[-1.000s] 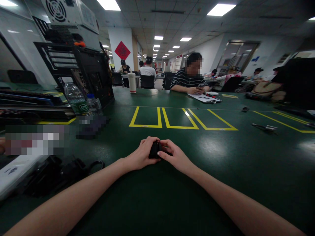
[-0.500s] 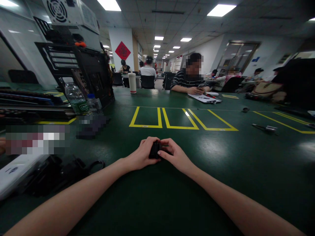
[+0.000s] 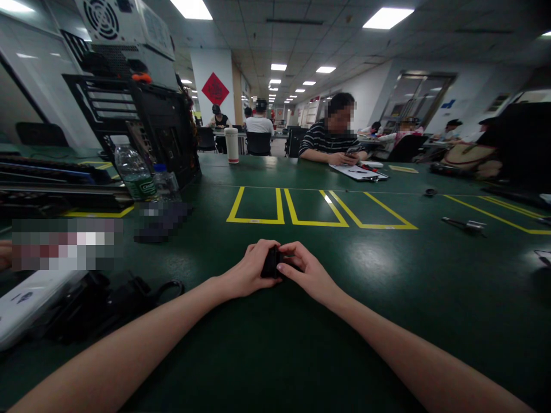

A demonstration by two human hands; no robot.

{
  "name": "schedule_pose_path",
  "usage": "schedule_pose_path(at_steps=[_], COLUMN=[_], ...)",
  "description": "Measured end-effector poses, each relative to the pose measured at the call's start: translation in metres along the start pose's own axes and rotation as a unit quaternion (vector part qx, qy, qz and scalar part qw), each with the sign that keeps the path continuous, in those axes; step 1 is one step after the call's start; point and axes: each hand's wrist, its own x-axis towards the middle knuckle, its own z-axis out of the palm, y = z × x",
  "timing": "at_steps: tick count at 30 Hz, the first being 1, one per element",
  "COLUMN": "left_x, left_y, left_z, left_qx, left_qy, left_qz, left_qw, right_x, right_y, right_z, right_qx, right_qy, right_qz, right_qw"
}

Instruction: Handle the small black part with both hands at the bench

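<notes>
A small black block-shaped object (image 3: 271, 265) is held between my two hands, low over the green table (image 3: 275, 344). My left hand (image 3: 247, 268) wraps its left side, thumb below and fingers over the top. From the right, my right hand (image 3: 307, 271) pinches the same object with thumb and fingertips. Its exact kind is too dark to tell, and the fingers cover part of it. Beyond the hands, yellow tape outlines (image 3: 316, 223) mark the tabletop.
Black gear with a strap (image 3: 124, 298) and a white device (image 3: 32, 301) lie at left. Plastic bottles (image 3: 131, 166) stand near an open computer case (image 3: 167, 137). A metal tool (image 3: 467, 225) lies at right. Across the table a person (image 3: 331, 135) sits behind a clipboard (image 3: 359, 172).
Both hands keep their grip on the black object and have hardly moved. A light-edged item now shows at the far right edge.
</notes>
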Motion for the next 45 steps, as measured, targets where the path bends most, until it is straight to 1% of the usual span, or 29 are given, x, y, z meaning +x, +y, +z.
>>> schedule_pose_path(at_steps=[3,7,9,13,17,19,23,25,28,32,35,40,42,45], left_x=[0.000,-0.001,-0.001,0.000,0.001,0.000,0.000,-0.001,0.000,0.000,0.000,-0.001,-0.001,0.000], left_y=[-0.001,-0.004,-0.005,-0.008,-0.009,-0.009,-0.006,-0.002,0.003,0.005,0.004,0.001,-0.001,-0.002], left_z=[0.000,0.001,0.002,0.007,0.010,0.009,0.004,0.000,-0.004,-0.005,-0.004,-0.002,-0.001,-0.001], left_qx=[-0.003,0.003,0.006,0.013,0.009,0.005,0.005,0.008,0.010,0.009,0.010,0.014,0.018,0.024], left_qy=[0.006,0.005,0.002,0.021,0.024,0.024,0.009,-0.006,-0.017,-0.016,-0.014,-0.011,-0.004,-0.002], left_qz=[-0.003,0.003,0.010,0.011,-0.004,-0.007,0.002,0.004,0.000,0.001,0.002,0.007,0.013,0.013], left_qw=[1.000,1.000,1.000,1.000,1.000,1.000,1.000,1.000,1.000,1.000,1.000,1.000,1.000,1.000], right_x=[0.000,-0.002,-0.002,-0.001,0.001,0.001,-0.001,-0.003,-0.003,-0.002,0.000,-0.001,-0.001,-0.001], right_y=[0.000,-0.002,-0.002,0.000,0.003,0.003,0.001,-0.001,-0.001,0.000,0.000,-0.002,-0.001,0.000], right_z=[-0.001,-0.002,-0.002,0.000,0.000,0.000,-0.001,-0.001,0.000,0.001,0.000,-0.001,-0.001,0.000], right_qx=[-0.008,-0.011,-0.014,0.000,-0.002,-0.015,-0.022,-0.024,-0.027,-0.003,-0.007,-0.019,-0.010,0.003], right_qy=[-0.008,-0.028,-0.018,0.001,-0.003,-0.010,-0.025,-0.021,-0.003,-0.001,-0.007,-0.032,-0.028,-0.013], right_qz=[0.010,-0.014,-0.022,-0.021,-0.001,0.004,-0.026,-0.038,-0.037,-0.007,0.009,-0.016,-0.026,-0.021], right_qw=[1.000,0.999,0.999,1.000,1.000,1.000,0.999,0.999,0.999,1.000,1.000,0.999,0.999,1.000])
